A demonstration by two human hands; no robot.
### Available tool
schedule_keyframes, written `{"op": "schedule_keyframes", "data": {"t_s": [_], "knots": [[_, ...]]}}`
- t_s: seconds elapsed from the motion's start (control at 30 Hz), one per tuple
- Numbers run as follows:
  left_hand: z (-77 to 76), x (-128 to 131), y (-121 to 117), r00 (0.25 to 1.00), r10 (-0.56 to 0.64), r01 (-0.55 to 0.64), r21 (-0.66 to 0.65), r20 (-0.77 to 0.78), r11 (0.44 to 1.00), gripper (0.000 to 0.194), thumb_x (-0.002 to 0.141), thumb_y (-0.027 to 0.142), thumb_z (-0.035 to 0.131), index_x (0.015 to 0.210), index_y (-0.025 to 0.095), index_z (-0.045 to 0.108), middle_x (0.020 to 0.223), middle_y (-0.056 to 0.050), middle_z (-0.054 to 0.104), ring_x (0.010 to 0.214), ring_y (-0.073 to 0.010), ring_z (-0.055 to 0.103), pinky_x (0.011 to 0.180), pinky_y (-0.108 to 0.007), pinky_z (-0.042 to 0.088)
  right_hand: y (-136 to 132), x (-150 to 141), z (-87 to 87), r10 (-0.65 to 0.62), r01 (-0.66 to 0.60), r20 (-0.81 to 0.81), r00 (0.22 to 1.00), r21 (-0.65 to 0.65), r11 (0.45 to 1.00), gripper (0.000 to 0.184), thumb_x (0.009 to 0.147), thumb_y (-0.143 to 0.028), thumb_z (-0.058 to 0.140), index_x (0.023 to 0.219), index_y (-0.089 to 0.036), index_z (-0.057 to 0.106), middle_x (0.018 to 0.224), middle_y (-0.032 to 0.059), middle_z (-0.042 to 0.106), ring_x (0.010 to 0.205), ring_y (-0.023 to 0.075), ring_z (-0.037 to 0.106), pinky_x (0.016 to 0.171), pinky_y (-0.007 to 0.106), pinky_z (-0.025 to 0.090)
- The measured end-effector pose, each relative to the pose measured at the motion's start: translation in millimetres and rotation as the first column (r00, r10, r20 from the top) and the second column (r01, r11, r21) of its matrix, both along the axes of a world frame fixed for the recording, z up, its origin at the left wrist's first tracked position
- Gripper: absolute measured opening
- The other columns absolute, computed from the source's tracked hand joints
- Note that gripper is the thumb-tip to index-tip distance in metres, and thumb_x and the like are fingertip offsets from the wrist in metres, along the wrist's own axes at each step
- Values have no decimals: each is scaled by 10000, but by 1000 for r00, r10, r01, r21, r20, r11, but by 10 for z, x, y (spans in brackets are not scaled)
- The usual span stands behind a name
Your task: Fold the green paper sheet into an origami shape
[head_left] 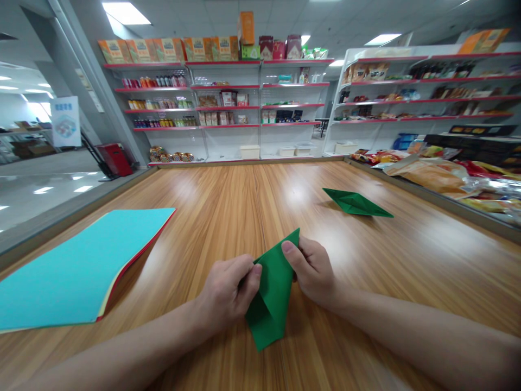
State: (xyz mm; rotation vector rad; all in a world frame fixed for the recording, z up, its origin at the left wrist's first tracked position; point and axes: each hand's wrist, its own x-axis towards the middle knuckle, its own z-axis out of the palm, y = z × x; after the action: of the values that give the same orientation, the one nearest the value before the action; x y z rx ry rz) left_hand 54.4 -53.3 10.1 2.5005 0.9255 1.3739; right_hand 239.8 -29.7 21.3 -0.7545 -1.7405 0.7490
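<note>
Between my hands, just above the wooden table (228,201), is a partly folded sheet of green paper (277,288). My left hand (232,285) is closed on its left edge, thumb against the fingers. At the upper right edge my right hand (311,266) pinches it, with the thumb on the front face and the fingers behind. A pointed corner sticks up above the right thumb, and a loose flap hangs open at the lower left. Farther off to the right lies a folded green paper boat (358,203), apart from both hands.
A stack of coloured paper (93,260), light blue on top with yellow and red edges below, lies at the left. Packaged snacks (439,174) and black boxes stand beyond the table's right rim. Stocked shelves (228,87) rise behind the far edge.
</note>
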Motion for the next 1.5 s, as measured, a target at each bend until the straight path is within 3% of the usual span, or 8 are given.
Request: {"op": "schedule_keyframes", "data": {"t_s": [0.2,0.4,0.5,0.63,0.7,0.83,1.13,1.5], "knots": [[-17,-7,6,1000,-3,3,-87,-3,996,273,938,156,424,682,201,343,574,73,272,456,-72,301,458,-232,209,1,14,-23,71,-79,-99,993,-79,994,388,950,-392,439,625,-180,417,508,-48,377,428,69,364,384,198,270],[26,22,6,997,-12,41,-373,79,927,310,974,289,375,679,197,357,572,66,317,488,-84,338,474,-218,257,39,90,-46,191,-260,-269,944,-247,933,335,950,-432,430,982,-153,613,605,-25,459,487,89,431,431,209,326],[59,22,29,983,-114,175,-553,144,815,365,959,376,408,648,190,364,574,62,299,504,-85,314,468,-219,240,52,113,-21,195,-258,-246,950,-257,931,353,946,-429,439,913,-143,644,645,-2,505,556,97,462,500,220,358],[70,-5,59,913,-308,399,-733,266,551,428,933,474,428,629,173,393,589,46,317,523,-84,313,463,-215,234,51,105,27,281,-330,-195,940,-297,896,363,936,-431,448,836,-137,636,650,4,520,558,99,460,514,223,363],[70,-16,62,900,-332,422,-751,281,507,456,936,483,415,604,172,380,568,46,316,502,-78,303,446,-211,218,47,92,49,327,-371,-185,927,-319,872,377,928,-448,450,820,-133,626,657,9,527,553,101,457,503,223,359],[101,-24,44,898,-373,411,-745,231,526,473,948,456,396,565,184,336,505,57,295,443,-69,291,409,-206,199,37,75,80,372,-409,-170,912,-338,848,421,912,-493,455,781,-129,619,674,22,534,574,109,460,512,222,371],[143,-20,-14,925,-363,343,-669,116,659,449,936,379,396,537,193,311,480,49,319,422,-70,295,397,-216,218,12,46,47,349,-388,-170,921,-384,838,453,909,-517,443,818,-125,651,637,16,534,534,105,451,472,212,355],[150,66,-42,932,-361,310,-552,17,774,415,917,264,415,548,205,234,518,68,191,437,-74,204,419,-242,170,9,-41,69,91,-185,-213,973,-475,861,567,861,-558,470,541,-121,637,477,35,555,433,111,466,432,233,346]]}}
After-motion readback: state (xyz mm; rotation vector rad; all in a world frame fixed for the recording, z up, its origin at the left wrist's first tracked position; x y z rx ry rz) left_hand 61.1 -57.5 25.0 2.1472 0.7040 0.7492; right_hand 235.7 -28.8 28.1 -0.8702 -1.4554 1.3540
